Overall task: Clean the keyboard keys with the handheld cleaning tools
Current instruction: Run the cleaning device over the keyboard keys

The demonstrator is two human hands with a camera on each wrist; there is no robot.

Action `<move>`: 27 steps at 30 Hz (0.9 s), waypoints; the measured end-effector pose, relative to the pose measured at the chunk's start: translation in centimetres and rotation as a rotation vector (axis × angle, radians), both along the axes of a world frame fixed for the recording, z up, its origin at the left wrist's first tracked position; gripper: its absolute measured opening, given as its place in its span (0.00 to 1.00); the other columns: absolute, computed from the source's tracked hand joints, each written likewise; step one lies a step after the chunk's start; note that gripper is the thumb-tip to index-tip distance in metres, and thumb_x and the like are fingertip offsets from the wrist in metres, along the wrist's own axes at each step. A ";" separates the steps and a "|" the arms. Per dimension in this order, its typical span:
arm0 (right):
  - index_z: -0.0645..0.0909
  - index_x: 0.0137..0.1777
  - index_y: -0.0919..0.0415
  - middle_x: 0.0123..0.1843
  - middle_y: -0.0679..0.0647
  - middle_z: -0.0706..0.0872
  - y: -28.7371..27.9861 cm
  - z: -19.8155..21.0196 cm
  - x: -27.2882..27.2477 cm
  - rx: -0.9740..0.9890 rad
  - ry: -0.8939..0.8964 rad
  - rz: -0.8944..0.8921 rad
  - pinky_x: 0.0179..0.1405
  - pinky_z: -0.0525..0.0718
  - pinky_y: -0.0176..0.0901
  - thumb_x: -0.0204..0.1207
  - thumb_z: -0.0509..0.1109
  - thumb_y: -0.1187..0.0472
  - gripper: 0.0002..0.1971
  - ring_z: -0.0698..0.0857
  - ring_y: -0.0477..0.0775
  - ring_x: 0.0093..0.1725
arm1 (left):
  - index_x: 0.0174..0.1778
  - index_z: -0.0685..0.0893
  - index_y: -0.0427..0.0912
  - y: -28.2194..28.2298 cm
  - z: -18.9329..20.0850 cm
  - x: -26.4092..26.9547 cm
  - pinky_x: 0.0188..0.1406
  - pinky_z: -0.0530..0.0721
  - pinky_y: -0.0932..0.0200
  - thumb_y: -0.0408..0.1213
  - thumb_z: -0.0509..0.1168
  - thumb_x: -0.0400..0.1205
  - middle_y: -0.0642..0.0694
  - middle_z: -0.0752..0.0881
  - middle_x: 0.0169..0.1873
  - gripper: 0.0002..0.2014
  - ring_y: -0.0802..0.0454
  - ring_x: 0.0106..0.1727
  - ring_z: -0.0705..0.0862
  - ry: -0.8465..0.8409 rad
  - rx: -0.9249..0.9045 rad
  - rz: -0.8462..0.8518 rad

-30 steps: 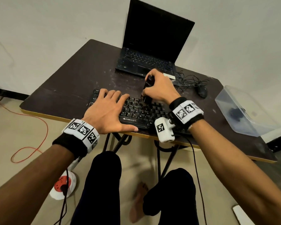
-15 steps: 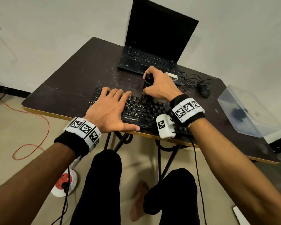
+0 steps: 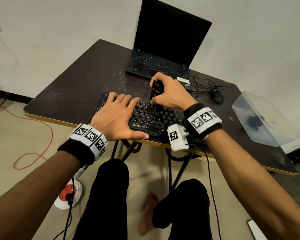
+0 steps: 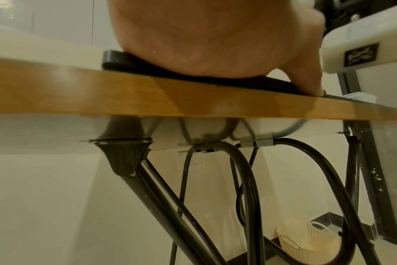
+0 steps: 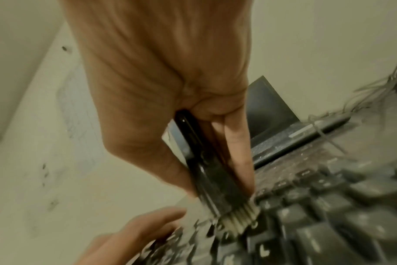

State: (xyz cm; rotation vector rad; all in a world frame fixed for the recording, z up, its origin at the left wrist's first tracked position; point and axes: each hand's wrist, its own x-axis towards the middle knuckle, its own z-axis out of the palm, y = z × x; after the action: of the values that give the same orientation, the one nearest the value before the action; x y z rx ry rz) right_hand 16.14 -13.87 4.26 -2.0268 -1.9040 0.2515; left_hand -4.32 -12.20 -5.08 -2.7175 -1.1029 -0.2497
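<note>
A black keyboard (image 3: 145,118) lies near the front edge of the dark table (image 3: 73,87). My left hand (image 3: 116,115) lies flat on its left half, fingers spread and straight, thumb along the front edge; from the left wrist view the palm (image 4: 215,41) presses on the keyboard (image 4: 116,59). My right hand (image 3: 168,96) grips a black cleaning brush (image 3: 155,96) upright over the middle keys. In the right wrist view the brush (image 5: 200,157) stands between thumb and fingers, and its pale bristles (image 5: 240,217) touch the keys (image 5: 329,215).
An open black laptop (image 3: 163,54) stands behind the keyboard, with a tangled cable and mouse (image 3: 218,97) to its right. A clear plastic box (image 3: 263,118) sits at the table's right end. Below are table legs (image 4: 170,206), a red cable and a power strip (image 3: 68,193).
The right hand with the brush has shifted slightly over the middle keys. The left hand has stayed flat on the keyboard.
</note>
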 end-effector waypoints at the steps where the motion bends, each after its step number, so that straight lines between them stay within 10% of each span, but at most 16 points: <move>1: 0.78 0.58 0.46 0.50 0.51 0.89 0.0 -0.1 -0.1 -0.011 -0.011 0.010 0.42 0.86 0.46 0.67 0.79 0.62 0.21 0.89 0.56 0.47 | 0.90 0.63 0.38 0.0 -0.1 0.0 0.83 0.64 0.37 0.94 0.37 0.67 0.39 0.78 0.78 0.70 0.40 0.77 0.76 0.004 0.000 0.001; 27: 0.77 0.64 0.50 0.59 0.56 0.87 0.4 -0.5 -0.7 0.023 0.080 -0.196 0.53 0.81 0.48 0.71 0.75 0.60 0.21 0.85 0.62 0.58 | 0.91 0.62 0.38 -0.2 -0.1 0.2 0.83 0.63 0.37 0.94 0.36 0.67 0.39 0.77 0.79 0.71 0.40 0.78 0.75 0.015 -0.007 -0.019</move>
State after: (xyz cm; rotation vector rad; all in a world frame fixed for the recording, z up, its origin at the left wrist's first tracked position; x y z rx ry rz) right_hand 15.40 -13.46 3.80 -2.1361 -1.6400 0.2553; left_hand -4.11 -12.36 -5.17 -2.7322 -1.0764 -0.2289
